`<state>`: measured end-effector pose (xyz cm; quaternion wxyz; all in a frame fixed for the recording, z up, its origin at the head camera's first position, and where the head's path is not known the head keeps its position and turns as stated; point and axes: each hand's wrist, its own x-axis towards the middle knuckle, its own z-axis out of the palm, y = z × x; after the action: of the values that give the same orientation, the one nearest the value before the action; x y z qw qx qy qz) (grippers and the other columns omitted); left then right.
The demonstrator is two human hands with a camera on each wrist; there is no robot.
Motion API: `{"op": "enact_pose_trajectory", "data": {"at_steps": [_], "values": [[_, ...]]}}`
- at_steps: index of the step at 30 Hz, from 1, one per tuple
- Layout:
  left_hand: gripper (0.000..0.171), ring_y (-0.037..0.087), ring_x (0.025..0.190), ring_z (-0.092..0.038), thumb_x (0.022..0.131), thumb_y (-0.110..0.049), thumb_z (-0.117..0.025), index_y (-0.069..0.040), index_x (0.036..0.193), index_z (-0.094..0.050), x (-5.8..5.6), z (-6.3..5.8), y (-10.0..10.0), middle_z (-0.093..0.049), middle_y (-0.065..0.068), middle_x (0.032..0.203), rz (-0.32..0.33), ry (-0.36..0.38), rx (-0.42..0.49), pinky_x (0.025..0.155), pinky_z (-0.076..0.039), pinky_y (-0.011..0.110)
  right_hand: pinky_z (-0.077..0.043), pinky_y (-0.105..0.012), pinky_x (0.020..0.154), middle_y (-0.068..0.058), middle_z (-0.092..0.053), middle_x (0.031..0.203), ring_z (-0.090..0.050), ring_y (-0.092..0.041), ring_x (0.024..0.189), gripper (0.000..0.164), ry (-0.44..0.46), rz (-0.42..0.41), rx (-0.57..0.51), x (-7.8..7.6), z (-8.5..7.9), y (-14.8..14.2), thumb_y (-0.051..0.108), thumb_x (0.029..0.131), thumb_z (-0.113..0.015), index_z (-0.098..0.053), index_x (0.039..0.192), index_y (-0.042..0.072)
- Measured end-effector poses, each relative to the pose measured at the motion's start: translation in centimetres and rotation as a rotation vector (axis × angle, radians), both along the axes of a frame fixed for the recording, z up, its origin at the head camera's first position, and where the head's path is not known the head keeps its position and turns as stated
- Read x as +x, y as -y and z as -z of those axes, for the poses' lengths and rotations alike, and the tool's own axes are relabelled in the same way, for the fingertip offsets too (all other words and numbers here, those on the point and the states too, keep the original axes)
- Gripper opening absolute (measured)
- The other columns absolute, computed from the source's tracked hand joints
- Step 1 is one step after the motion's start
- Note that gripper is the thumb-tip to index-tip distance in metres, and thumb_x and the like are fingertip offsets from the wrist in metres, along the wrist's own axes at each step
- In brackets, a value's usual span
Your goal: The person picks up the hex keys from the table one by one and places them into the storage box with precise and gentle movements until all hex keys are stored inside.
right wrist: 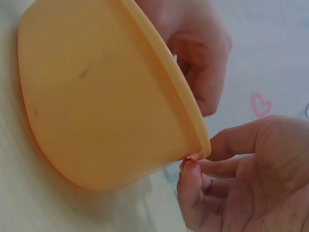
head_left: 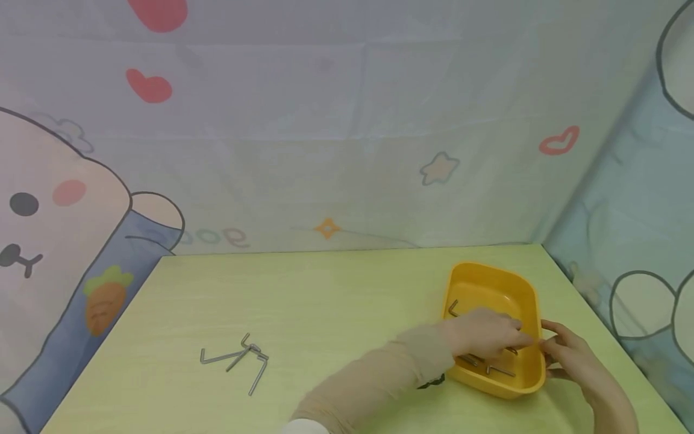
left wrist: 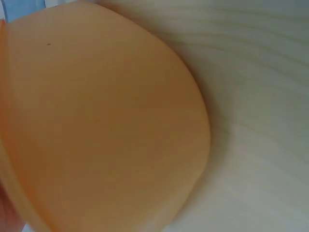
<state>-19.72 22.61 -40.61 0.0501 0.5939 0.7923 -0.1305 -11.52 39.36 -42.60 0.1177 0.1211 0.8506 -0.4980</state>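
Note:
A yellow plastic bin (head_left: pixel 490 274) stands at the table's right side, with several L-shaped hex keys (head_left: pixel 500 371) lying in it. My left hand (head_left: pixel 485 333) reaches over its near left side, down among the keys. In the right wrist view the left hand's fingers (right wrist: pixel 193 63) look curled behind the rim; I cannot tell whether they hold a key. At the bin's right side, my right hand (head_left: pixel 569 355) pinches the rim between thumb and fingers. Farther left on the table, several more hex keys (head_left: pixel 258 374) lie in a loose, crossing pile.
The pale wooden table (head_left: pixel 325 301) meets a printed cloth backdrop (head_left: pixel 325 120) at its far edge. Another cloth (head_left: pixel 623 241) hangs along the right side, close past my right hand. My left sleeve (head_left: pixel 374 374) crosses the table's front. A small dark item (head_left: pixel 432 382) shows beneath the left wrist.

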Motion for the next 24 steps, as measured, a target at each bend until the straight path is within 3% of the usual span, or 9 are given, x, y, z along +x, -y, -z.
{"op": "enact_pose_trajectory", "data": {"at_steps": [5,8,15,24], "values": [[0.046,-0.004,0.101,-0.053,0.094,-0.046,-0.053,-0.038,0.139,-0.044,-0.3,0.7,-0.7,-0.055,-0.018,0.115,-0.014,0.025,-0.011,0.083,-0.045,0.012,-0.055,-0.026,0.067,-0.001,-0.053,0.089,-0.058,-0.007,0.073,0.058,-0.011,-0.002,-0.002,0.1,0.1,0.0,0.016,0.102,-0.035,-0.012,0.146,-0.012],[0.04,-0.004,0.098,-0.053,0.096,-0.043,-0.052,-0.037,0.135,-0.048,-0.5,1.2,-1.1,-0.057,-0.018,0.111,-0.025,0.037,-0.011,0.084,-0.045,0.012,-0.055,-0.026,0.067,0.0,-0.053,0.088,-0.057,-0.006,0.072,0.058,-0.015,-0.002,-0.002,0.1,0.1,0.0,0.017,0.102,-0.036,-0.012,0.146,-0.012],[0.016,-0.002,0.089,-0.051,0.099,-0.033,-0.049,-0.034,0.113,-0.056,-0.7,1.7,-1.5,-0.055,-0.017,0.099,-0.03,-0.008,-0.004,0.076,-0.042,0.012,-0.055,-0.026,0.066,-0.001,-0.054,0.088,-0.058,-0.007,0.072,0.058,-0.007,0.0,-0.001,0.0,0.0,0.0,0.017,0.102,-0.036,-0.012,0.146,-0.012],[0.009,-0.002,0.084,-0.047,0.099,-0.028,-0.052,-0.034,0.104,-0.056,-0.6,1.8,-1.9,-0.054,-0.018,0.096,-0.088,-0.015,-0.034,0.074,-0.038,0.013,-0.055,-0.027,0.066,-0.001,-0.054,0.087,-0.057,-0.007,0.071,0.059,-0.009,0.002,-0.005,0.0,0.1,0.0,0.017,0.101,-0.037,-0.013,0.146,-0.012]]}}
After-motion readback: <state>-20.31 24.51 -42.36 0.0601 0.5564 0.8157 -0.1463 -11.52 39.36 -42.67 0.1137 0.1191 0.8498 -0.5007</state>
